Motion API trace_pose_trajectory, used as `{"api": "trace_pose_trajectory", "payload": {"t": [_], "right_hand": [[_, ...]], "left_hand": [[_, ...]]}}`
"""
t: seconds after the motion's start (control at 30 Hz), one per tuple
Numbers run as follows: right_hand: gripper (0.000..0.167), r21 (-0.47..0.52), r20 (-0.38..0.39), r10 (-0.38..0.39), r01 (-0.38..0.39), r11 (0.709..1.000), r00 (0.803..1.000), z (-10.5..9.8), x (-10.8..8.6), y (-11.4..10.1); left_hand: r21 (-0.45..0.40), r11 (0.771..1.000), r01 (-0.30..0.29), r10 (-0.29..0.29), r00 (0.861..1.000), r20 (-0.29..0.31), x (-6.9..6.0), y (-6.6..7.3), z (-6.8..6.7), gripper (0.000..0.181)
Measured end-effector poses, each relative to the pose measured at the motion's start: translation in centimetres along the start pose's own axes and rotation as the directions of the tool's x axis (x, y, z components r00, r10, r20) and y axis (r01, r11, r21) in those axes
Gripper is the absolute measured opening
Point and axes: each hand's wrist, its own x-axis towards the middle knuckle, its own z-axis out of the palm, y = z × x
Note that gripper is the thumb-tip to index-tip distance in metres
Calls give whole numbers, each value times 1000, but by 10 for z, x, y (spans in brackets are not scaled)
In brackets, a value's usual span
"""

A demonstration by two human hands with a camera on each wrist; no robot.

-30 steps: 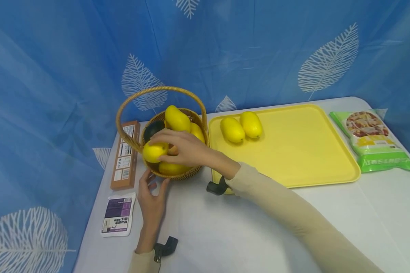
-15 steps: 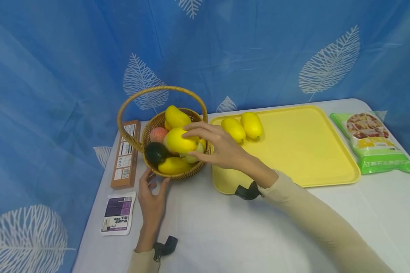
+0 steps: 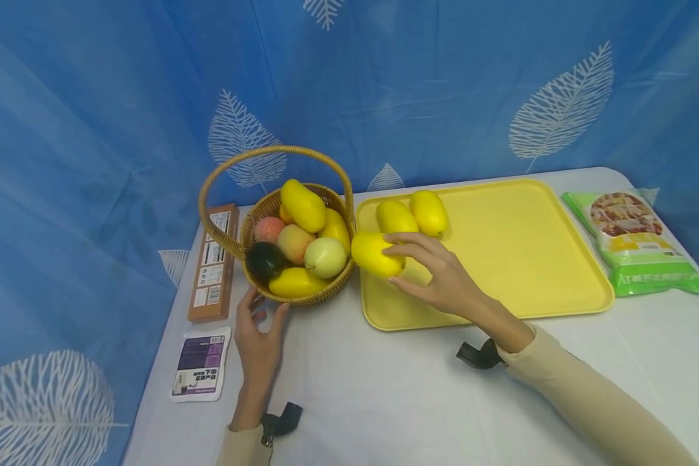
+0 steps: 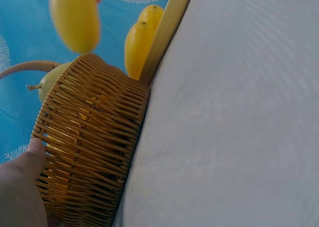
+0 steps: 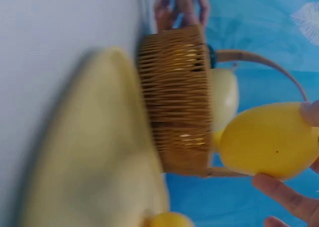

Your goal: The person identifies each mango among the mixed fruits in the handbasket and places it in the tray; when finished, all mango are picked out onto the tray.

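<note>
My right hand point(image 3: 451, 281) holds a yellow mango-like fruit point(image 3: 375, 254) by its right end, over the left part of a yellow tray point(image 3: 530, 259). In the right wrist view the held fruit point(image 5: 269, 140) is between thumb and fingers, off the tray's surface. Beside the wicker basket point(image 3: 326, 296) my left hand point(image 3: 259, 346) touches its near left side with spread fingers; the left wrist view shows the thumb point(image 4: 35, 152) at the rim. Inside the basket are a dark green fruit point(image 3: 265, 261), a pale green one point(image 3: 325, 257), peach-like and yellow fruits. Two yellow fruits point(image 3: 429, 212) lie on the tray.
A brown box point(image 3: 212, 265) stands left of the basket, with a purple and white packet point(image 3: 200, 366) nearer the front. Right of the tray lies a green food bag point(image 3: 637, 239). A blue curtain point(image 3: 413, 84) hangs behind the table.
My right hand has carried the yellow fruit rightward from the basket's left side to over the tray, uncovering the fruits in the basket. The left hand has stayed by the basket.
</note>
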Motion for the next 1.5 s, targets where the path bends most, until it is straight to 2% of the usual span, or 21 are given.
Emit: {"api": "trace_pose_trajectory", "payload": {"t": [0.23,0.47,0.87,1.13,1.33,1.5], "right_hand": [[46,-43,47,60,-58,997,997,8,-32,17],[44,-47,93,119,-115,992,989,15,-48,27],[47,-51,136,202,-197,979,970,17,-53,29],[57,-76,161,242,-233,970,957,18,-55,30],[56,-60,209,275,-268,961,938,20,-55,29],[56,-76,218,289,-279,957,932,22,-57,30]], "left_hand": [[-3,1000,20,-20,1000,11,0,-1,0,65],[-15,999,35,-34,999,17,0,0,0,64],[-31,1000,-1,2,1000,6,0,-2,0,63],[-2,1000,21,-21,1000,20,0,0,0,65],[-13,1000,25,-24,1000,20,0,1,0,65],[-17,1000,14,-14,1000,17,0,1,0,64]]}}
